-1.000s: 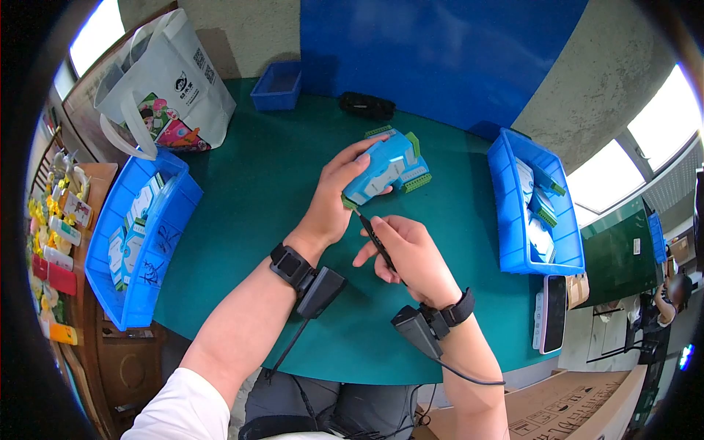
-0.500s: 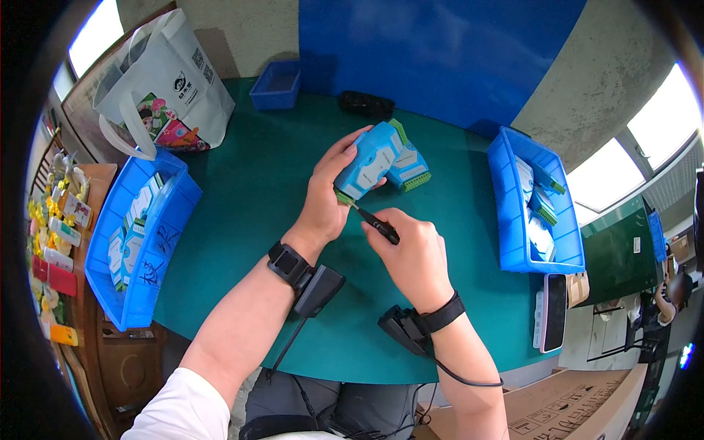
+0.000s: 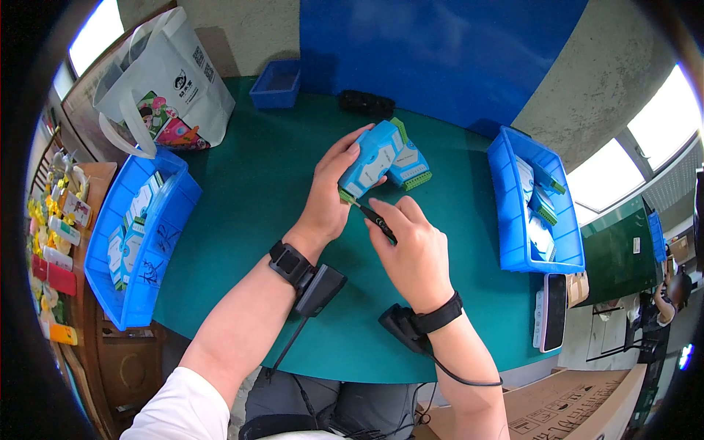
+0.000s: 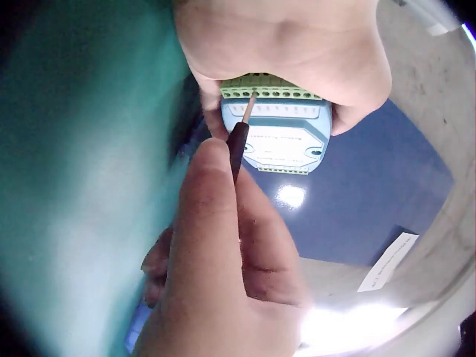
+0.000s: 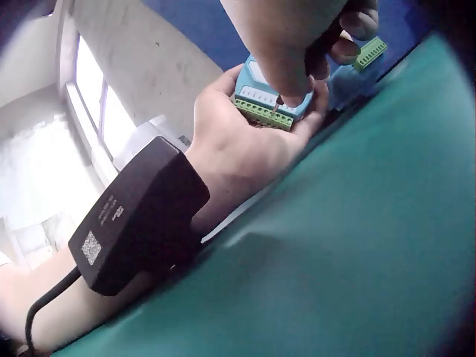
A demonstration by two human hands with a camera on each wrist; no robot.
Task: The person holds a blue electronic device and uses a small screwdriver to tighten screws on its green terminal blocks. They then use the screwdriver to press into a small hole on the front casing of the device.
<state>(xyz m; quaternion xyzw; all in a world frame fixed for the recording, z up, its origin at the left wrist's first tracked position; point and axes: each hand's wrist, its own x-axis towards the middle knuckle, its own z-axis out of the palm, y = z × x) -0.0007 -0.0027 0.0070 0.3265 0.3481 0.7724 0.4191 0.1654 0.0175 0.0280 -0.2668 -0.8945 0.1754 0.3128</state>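
Left hand point(image 3: 326, 202) fingers grip the blue module point(image 3: 375, 163), right hand point(image 3: 418, 258) fingers pinch the screwdriver point(image 3: 379, 221) at its green terminal block point(image 4: 288, 94), mid-job by the look, screws remaining unclear!

No wording can be read with certainty. Dark characters under a round logo, with two square codes beside them, are printed on the white bag point(image 3: 183, 99); a square code and small white print are carried by the black wrist camera point(image 5: 141, 216). Handwritten black strokes are borne by the left blue bin point(image 3: 163, 257), and blurred print by the blue module point(image 4: 286, 141) and cardboard box point(image 3: 579, 407)
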